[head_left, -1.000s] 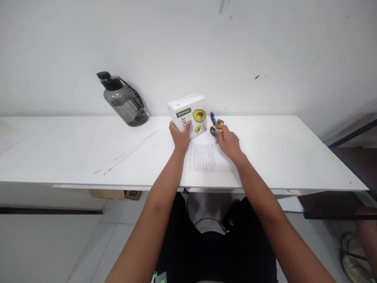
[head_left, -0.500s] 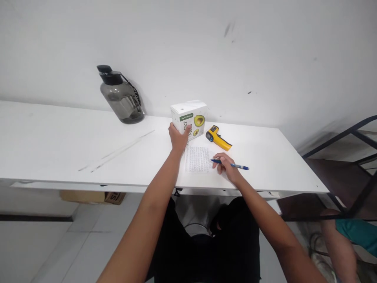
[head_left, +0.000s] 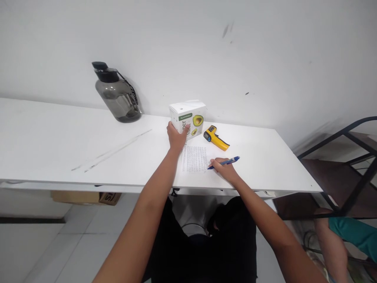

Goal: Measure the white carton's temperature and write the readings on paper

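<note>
From the head view I see the left hand (head_left: 176, 136) gripping the avocado-printed carton (head_left: 191, 112) behind the handwritten sheet (head_left: 194, 159). The right hand (head_left: 223, 168) pinches a blue pen (head_left: 232, 160), tip down beside the script; writing seems in hand, and the next stroke would call for a steady grip. The white bench (head_left: 259, 155) also bears a yellow infrared thermometer (head_left: 216, 139) and, left, a smoky water bottle (head_left: 116, 96) near the scuffed wall (head_left: 176, 47). Someone's leg (head_left: 332, 245) shows rightward.
</note>
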